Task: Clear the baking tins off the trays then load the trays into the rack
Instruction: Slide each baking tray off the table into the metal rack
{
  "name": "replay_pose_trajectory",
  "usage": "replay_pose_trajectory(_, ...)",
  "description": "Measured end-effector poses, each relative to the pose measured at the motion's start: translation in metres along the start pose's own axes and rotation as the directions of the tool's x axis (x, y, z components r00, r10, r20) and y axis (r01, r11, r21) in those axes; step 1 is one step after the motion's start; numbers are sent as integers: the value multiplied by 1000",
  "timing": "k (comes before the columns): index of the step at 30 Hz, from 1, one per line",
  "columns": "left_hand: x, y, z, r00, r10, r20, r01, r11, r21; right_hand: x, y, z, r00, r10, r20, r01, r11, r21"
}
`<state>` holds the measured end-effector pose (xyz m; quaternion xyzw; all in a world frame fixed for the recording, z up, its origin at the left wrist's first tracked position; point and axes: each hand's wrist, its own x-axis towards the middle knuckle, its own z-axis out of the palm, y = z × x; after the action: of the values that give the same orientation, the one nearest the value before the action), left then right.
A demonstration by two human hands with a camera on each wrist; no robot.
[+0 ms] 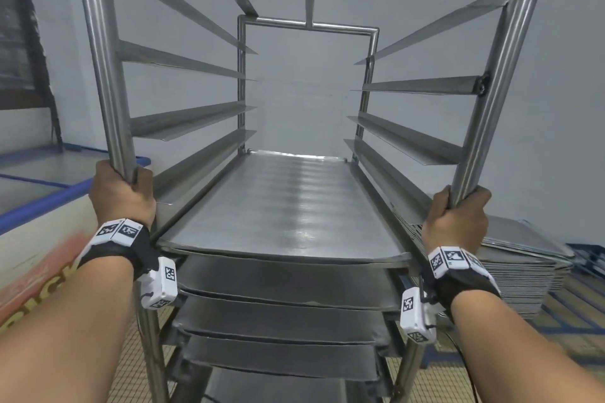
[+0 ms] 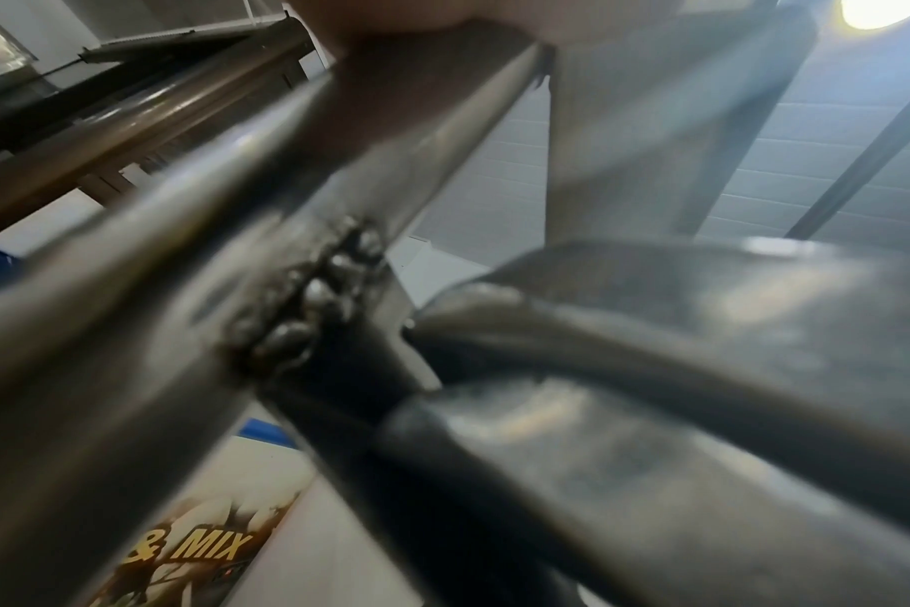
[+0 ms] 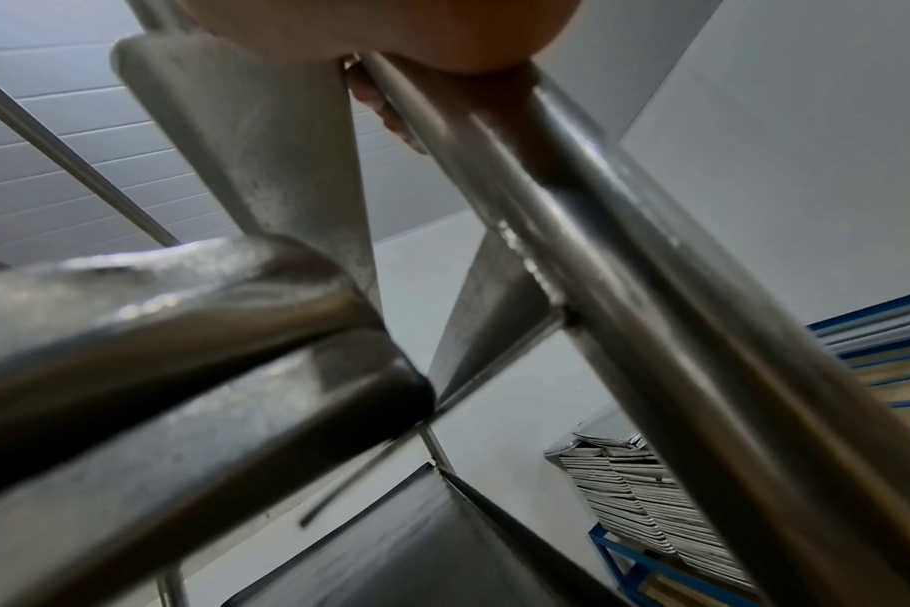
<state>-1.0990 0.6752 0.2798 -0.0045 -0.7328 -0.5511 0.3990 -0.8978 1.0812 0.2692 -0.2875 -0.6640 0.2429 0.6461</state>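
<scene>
**Both hands on the rack uprights, trays loaded**

The head view shows the full layout. The left hand (image 1: 121,196) wraps its grip around the rack's front left upright (image 1: 98,52); the right hand (image 1: 458,216) wraps its grip around the front right upright (image 1: 504,75). The rack (image 1: 307,26) holds trays on its lower runners; the top tray (image 1: 284,206) lies flat, with further trays (image 1: 281,285) stacked on the levels beneath. The upper runners (image 1: 183,118) carry nothing.

Right of the rack, beyond the right hand, a stack of flat metal sheets (image 1: 530,271) rests on a blue frame (image 1: 586,258).

The right wrist view adds the fingers (image 3: 385,106) curled behind the tube and the stack's edges (image 3: 629,493) from below. The left wrist view, blurred, shows a weld bead (image 2: 307,304) on the tube and printed packaging (image 2: 198,550) below.
</scene>
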Motion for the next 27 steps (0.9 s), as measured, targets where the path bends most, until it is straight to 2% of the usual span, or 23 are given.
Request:
replay_pose_trajectory(11,41,-23,94,999,32,-37,-33,999,-36,29,25,88,999,-18,-26,18,1000,-23)
replay_pose_trajectory(19,67,-33,163,1000,-27,17,27,1000,-12,57,47,146,999,29,-20,-30,998,-48)
replay_pose_trajectory(23,80,-38,193,997,-76,17,76,997,-24,68,55,177,998,52,-25,-53,997,-55)
replay_pose_trajectory(27,93,-44,223,998,-64,-3,64,998,-10,77,63,207,998,31,-54,-34,997,-69)
